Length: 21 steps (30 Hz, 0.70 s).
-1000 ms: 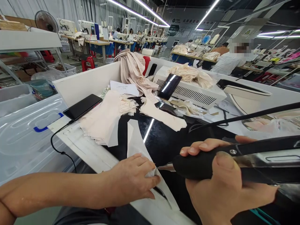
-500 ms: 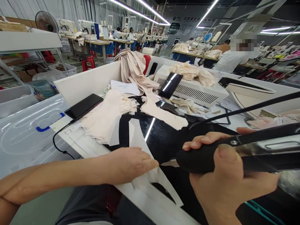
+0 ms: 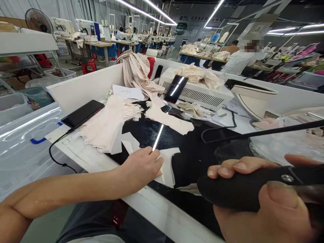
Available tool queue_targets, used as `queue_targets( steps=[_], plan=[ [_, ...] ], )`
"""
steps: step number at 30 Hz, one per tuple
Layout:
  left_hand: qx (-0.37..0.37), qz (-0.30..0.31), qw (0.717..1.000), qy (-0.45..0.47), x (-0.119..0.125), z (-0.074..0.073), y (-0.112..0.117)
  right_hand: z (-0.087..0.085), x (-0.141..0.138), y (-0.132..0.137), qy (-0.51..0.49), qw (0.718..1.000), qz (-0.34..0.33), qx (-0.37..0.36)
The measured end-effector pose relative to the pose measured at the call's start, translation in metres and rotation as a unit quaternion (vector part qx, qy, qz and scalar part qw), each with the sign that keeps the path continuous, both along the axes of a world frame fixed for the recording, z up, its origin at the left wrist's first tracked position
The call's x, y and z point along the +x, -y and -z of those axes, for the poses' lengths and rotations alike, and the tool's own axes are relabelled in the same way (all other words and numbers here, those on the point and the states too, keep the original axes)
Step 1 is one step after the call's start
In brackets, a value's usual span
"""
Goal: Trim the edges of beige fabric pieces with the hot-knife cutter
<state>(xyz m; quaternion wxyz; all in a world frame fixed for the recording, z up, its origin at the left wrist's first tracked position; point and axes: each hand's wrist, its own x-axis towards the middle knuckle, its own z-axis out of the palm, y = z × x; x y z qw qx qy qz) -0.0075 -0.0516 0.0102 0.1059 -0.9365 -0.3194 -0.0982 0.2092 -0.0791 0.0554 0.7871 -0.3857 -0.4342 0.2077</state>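
My right hand (image 3: 263,209) is closed around the thick black handle of a corded tool (image 3: 243,190), whose metal tip points left just above the black glossy work surface (image 3: 197,158). My left hand (image 3: 141,167) lies on a white cut piece of paper or fabric (image 3: 168,165) at the near edge of that surface, fingers pressed on it. A stack of cream fabric pieces (image 3: 106,126) sits to the left, and a longer cream piece (image 3: 169,119) lies behind.
A black phone (image 3: 82,113) with a cable lies at the table's left edge. A white machine box (image 3: 199,92) carries another phone (image 3: 173,89) and cream fabric. A white raised wall (image 3: 83,86) rims the table. A person sits at the back right.
The view shifted. My left hand moved up onto a white piece further in on the black surface. My right hand with the tool drew back toward me and lower.
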Motion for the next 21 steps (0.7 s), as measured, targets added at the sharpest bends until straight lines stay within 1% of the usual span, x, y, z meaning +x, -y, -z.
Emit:
queue_targets(
  steps=[3,5,9,12,18,19,20,21],
  plan=[
    [0.001,-0.009,1.0,0.009,0.001,-0.002,0.001,-0.006,-0.008,-0.003,-0.022,0.999,0.044,-0.005],
    [0.0,-0.009,1.0,0.009,0.0,-0.002,0.001,-0.012,-0.014,-0.005,-0.026,0.999,0.037,-0.008],
    [0.016,-0.014,1.0,-0.001,-0.002,-0.003,0.003,-0.02,-0.019,-0.006,-0.041,0.999,0.013,0.018],
    [0.029,-0.025,0.999,-0.003,-0.002,-0.002,0.005,-0.02,-0.019,-0.005,-0.041,0.999,0.004,0.02],
    [0.04,-0.057,0.998,0.005,-0.003,0.0,0.012,-0.018,-0.019,-0.006,-0.025,0.999,0.015,0.023],
    [0.045,-0.048,0.998,0.012,-0.003,-0.001,0.013,-0.018,-0.019,-0.006,-0.024,0.999,0.016,0.023],
    [0.051,-0.025,0.998,0.021,-0.003,-0.002,0.015,-0.018,-0.019,-0.006,-0.022,0.999,0.016,0.023],
    [0.055,0.011,0.998,0.03,-0.003,-0.004,0.016,-0.018,-0.019,-0.006,-0.021,0.999,0.016,0.025]
  ],
)
